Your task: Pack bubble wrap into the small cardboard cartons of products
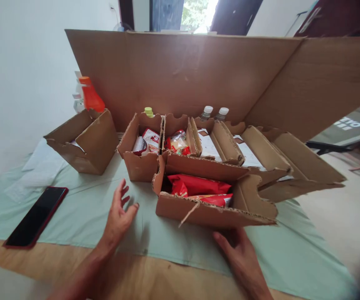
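Observation:
My left hand [120, 212] is open above the green cloth, fingers spread and holding nothing, just left of the front cardboard box [211, 214]. That box lies lengthwise across the others and contains red snack packets [198, 185]. My right hand [239, 254] is at its lower right edge, thumb apart; the other fingers are hidden by the box, so I cannot tell whether they grip it. Behind stand a box with a can and a packet [144, 143], a box with a clear and red food packet [178, 143], and narrower boxes with white items [209, 146].
A tall cardboard panel [180, 71] stands behind. At the left are a separate cardboard box [95, 148], an orange bottle [91, 96] and a phone [36, 216]. White-capped bottles [207, 111] and a yellow-green cap [148, 111] show behind the row. Green cloth [83, 225] covers the wooden table [148, 275].

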`<state>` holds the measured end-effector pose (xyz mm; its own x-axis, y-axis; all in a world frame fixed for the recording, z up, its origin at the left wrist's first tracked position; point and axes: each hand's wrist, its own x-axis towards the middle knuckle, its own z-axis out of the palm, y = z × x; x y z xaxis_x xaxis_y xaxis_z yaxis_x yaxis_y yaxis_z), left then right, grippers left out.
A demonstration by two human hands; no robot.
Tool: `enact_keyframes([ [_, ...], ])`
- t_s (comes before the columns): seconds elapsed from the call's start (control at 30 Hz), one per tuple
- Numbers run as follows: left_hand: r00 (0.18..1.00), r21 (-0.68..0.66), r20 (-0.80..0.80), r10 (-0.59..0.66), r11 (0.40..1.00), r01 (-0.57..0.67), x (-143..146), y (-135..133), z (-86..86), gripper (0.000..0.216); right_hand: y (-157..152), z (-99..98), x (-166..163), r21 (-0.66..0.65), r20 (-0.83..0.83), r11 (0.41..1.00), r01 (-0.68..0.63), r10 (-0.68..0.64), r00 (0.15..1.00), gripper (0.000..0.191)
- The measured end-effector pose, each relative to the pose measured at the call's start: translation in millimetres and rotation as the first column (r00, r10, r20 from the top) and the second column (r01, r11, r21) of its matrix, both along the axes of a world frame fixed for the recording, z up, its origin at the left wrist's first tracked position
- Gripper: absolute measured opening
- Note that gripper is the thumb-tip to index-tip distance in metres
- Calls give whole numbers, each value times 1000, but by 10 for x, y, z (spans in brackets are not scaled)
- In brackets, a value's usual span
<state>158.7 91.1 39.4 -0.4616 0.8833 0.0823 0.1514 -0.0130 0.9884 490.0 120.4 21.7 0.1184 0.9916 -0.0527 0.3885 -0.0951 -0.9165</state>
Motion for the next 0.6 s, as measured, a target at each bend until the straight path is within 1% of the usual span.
enact_keyframes([
  [0.03,999,-9,-17,45,999,-45,-114,85,23,84,-3,-29,7,3,18,1000,9,-9,1000,63],
  [0.07,997,-17,-39,61,998,-62,-212,187,45,87,5,-45,15,6,40,1000,25,-25,999,64],
  [0.13,996,-17,-84,30,999,-31,-349,429,78,89,44,-48,34,9,74,999,50,-50,996,65],
  [0.27,989,8,-132,-71,997,73,-463,895,85,72,137,-2,53,20,56,1000,12,-13,998,57],
  [0.37,986,3,-148,-83,996,84,-535,1089,81,64,158,24,31,41,36,999,-7,6,999,50],
  [0.43,985,-8,-150,-90,996,90,-575,1105,95,65,155,35,-2,42,38,999,-6,4,999,50],
  [0.47,985,-11,-151,-79,997,78,-577,1071,104,67,152,41,-20,36,43,999,0,-1,999,51],
  [0.53,988,-10,-154,-18,1000,17,-518,907,110,74,147,53,-57,24,55,999,23,-25,998,55],
  [0.6,985,3,-167,51,999,-52,-359,633,84,76,148,67,-82,10,70,999,39,-40,997,57],
])
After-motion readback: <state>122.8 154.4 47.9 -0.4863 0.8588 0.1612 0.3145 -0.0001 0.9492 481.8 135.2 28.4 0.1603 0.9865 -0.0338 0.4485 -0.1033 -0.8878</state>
